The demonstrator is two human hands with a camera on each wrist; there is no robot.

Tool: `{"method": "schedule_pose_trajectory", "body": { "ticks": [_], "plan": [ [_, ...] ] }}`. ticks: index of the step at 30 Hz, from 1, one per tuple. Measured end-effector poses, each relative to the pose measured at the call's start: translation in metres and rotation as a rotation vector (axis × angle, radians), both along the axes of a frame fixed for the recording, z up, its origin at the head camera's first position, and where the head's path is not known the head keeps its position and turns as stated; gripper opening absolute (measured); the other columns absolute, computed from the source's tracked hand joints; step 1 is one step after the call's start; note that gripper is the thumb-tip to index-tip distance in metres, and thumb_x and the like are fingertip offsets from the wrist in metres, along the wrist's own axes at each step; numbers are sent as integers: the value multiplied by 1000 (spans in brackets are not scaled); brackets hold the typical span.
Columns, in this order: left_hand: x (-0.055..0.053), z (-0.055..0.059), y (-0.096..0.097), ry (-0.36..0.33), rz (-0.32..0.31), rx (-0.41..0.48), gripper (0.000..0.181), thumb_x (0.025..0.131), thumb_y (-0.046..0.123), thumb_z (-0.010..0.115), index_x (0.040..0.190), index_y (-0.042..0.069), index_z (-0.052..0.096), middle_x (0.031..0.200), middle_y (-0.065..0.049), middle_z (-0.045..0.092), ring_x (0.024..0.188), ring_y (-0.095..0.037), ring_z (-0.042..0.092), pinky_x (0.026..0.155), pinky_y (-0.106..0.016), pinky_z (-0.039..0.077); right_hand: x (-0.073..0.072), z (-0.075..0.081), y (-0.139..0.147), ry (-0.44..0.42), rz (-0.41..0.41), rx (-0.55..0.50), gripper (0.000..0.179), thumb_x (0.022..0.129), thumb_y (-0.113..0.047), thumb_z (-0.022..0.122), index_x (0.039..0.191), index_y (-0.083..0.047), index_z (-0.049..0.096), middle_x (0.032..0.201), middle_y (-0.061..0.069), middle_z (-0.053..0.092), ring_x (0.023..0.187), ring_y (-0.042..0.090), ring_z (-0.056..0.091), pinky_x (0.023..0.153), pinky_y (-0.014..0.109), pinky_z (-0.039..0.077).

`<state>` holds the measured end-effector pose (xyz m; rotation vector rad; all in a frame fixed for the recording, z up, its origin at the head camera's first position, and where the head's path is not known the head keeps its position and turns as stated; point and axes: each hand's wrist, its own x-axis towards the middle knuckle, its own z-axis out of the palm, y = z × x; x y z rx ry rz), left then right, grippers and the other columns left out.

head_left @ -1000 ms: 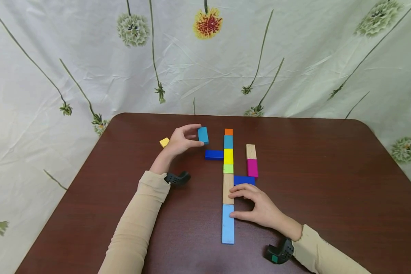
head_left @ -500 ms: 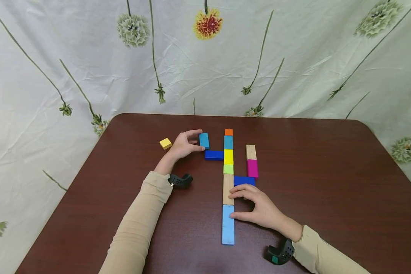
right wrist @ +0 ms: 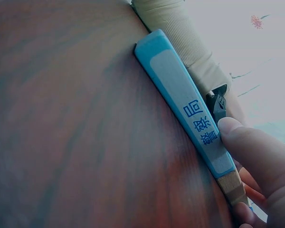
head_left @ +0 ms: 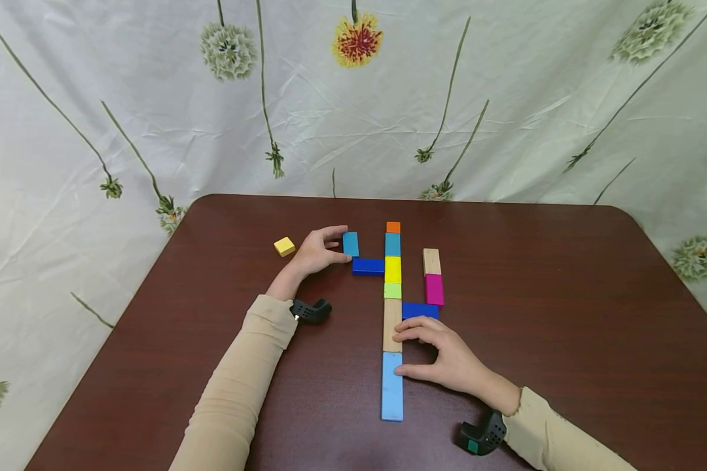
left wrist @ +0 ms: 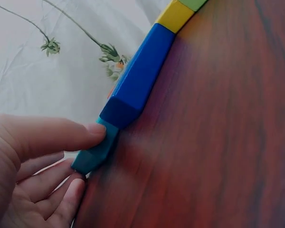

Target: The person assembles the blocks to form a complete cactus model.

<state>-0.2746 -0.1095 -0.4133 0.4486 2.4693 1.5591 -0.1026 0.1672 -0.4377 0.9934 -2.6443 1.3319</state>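
My left hand [head_left: 315, 254] pinches a teal block [head_left: 350, 244] between thumb and fingers. In the left wrist view the teal block [left wrist: 96, 154] meets the end of a dark blue block [left wrist: 140, 78], which juts left from the central row. My right hand [head_left: 448, 358] rests beside that row, its thumb on the light blue block [head_left: 392, 396] and its fingertips on the plain wooden block [head_left: 391, 317]. Printed characters show on the side of the light blue block [right wrist: 173, 88] in the right wrist view.
Beyond the wooden block the row continues with green [head_left: 392, 290], yellow [head_left: 393, 269], teal [head_left: 393, 244] and orange [head_left: 393, 227] blocks. Right of it stand another dark blue block [head_left: 421, 310], a magenta block [head_left: 434, 288] and a small wooden block [head_left: 432, 261]. A loose yellow block [head_left: 284, 246] lies left.
The left hand has brought the teal block nearer to me and slightly right, turning it straight against the dark blue block's left end. The right hand stays where it was.
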Motion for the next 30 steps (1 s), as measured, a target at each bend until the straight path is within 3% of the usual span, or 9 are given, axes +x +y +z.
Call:
{"method": "schedule_pose_trajectory", "body": {
  "ticks": [5, 6, 13, 30],
  "plan": [
    [0, -1, -3, -28, 23, 23, 61, 84, 10, 70, 140, 3, 44, 141, -15, 44, 123, -33, 47, 100, -40, 41, 0, 0, -1, -1, 3, 0, 39, 76, -39, 78, 109, -23, 67, 119, -12, 56, 112, 11, 50, 91, 33, 44],
    [-3, -6, -4, -23, 38, 26, 59, 85, 12, 69, 139, 4, 45, 139, -14, 46, 122, -32, 49, 99, -39, 42, 0, 0, -1, -2, 2, 0, 39, 76, -39, 78, 109, -24, 67, 119, -12, 56, 112, 11, 50, 91, 33, 44],
    [-2, -6, 0, 9, 88, 24, 50, 86, 9, 68, 132, 0, 52, 131, -17, 53, 117, -30, 53, 96, -37, 44, 0, 0, -1, -3, 5, -6, 38, 76, -38, 78, 109, -24, 67, 119, -12, 56, 111, 11, 50, 90, 33, 44],
    [0, -7, 11, 93, 40, -94, 46, 89, 14, 65, 133, 5, 53, 129, -13, 56, 118, -25, 51, 97, -38, 42, 1, 2, 0, -9, -5, 12, 40, 75, -41, 78, 110, -24, 67, 119, -12, 56, 112, 11, 50, 91, 35, 44]
  ]
}}
